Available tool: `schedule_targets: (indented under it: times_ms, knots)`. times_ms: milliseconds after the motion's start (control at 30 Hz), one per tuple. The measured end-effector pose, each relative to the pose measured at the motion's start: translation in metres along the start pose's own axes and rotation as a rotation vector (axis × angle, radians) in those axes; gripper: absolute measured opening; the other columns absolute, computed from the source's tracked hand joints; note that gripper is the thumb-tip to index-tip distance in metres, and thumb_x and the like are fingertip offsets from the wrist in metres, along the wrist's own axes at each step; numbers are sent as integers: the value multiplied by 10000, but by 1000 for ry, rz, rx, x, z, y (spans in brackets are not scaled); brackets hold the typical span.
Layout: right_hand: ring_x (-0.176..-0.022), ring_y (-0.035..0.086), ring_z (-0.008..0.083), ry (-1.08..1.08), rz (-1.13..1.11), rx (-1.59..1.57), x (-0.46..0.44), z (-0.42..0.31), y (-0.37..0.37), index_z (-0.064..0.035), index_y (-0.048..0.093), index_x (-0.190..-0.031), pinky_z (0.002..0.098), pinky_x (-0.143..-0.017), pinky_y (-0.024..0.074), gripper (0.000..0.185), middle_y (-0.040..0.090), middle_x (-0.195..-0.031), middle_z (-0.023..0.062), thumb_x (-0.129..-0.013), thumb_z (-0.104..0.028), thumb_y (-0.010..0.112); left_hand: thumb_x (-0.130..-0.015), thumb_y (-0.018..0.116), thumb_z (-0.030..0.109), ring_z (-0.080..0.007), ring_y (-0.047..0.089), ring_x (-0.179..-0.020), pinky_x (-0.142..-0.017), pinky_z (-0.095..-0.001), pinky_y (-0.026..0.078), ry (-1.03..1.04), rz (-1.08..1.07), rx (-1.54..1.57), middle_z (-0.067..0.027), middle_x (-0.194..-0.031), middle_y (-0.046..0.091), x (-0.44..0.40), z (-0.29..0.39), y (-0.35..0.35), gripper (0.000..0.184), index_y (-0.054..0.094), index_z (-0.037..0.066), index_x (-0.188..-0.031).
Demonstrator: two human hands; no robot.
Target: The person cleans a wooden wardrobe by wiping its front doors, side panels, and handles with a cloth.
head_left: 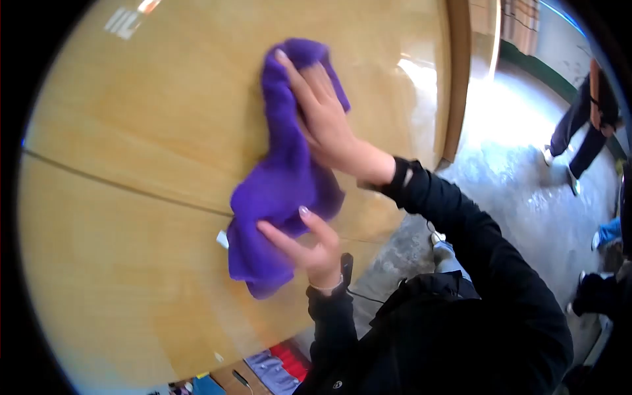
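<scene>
A bunched purple cloth lies against a broad, shiny, wood-coloured surface. My right hand presses on its upper part, fingers stretched along it and the cloth folded around the fingertips. Lower down, my left hand holds the other end, with thumb and index finger apart on top. The remaining left fingers are hidden by cloth. Both arms are in black sleeves. Beside the cloth's left edge shows a small white piece, partly covered.
A dark seam crosses the wooden surface. To the right lies a grey, glossy floor with people standing, one in dark trousers. Below the surface's lower edge are a red and grey item and other small things.
</scene>
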State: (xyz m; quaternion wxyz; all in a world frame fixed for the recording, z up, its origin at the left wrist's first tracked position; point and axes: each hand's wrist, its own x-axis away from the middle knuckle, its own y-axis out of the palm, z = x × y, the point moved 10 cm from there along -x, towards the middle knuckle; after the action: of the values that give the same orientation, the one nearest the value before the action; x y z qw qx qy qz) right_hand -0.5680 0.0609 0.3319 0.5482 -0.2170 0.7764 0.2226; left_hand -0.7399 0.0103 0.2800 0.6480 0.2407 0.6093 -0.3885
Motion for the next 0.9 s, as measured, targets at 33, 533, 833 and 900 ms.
schedule_targets:
  times_ms: [33,533,833,900]
  knots:
    - [-1096,429,403,-58,34,43,-13,13,-4,-3,370,-1319,459,-1007,292,558,480,-1105,222,-778,-62,491,-832,542,30,-331,493,-1123,-918,-359,407,-14,-87,-61,-269,-1264,437,-9,9,18,571,287,-96,-1327]
    - [-1224,359,405,-90,-89,285,5,265,-68,40,361,-1300,463,-1051,237,561,395,-1333,207,-811,-211,472,-875,494,122,-330,570,-953,-854,-353,444,548,-560,-575,-228,-1032,580,98,48,323,302,519,-65,-1111]
    - [-1211,346,426,134,-373,445,112,334,-97,37,246,-1357,423,-1010,297,684,366,-1306,270,-791,-190,553,-806,496,38,-289,587,-828,-746,-356,468,-25,-843,101,-180,-951,595,208,15,356,212,578,-29,-989]
    - [-1186,365,431,207,-421,479,160,339,-100,39,226,-1362,431,-1001,305,662,358,-1309,272,-811,-165,531,-807,493,61,-318,581,-875,-783,-379,461,-72,-724,178,-189,-968,593,213,9,330,255,566,-20,-1037]
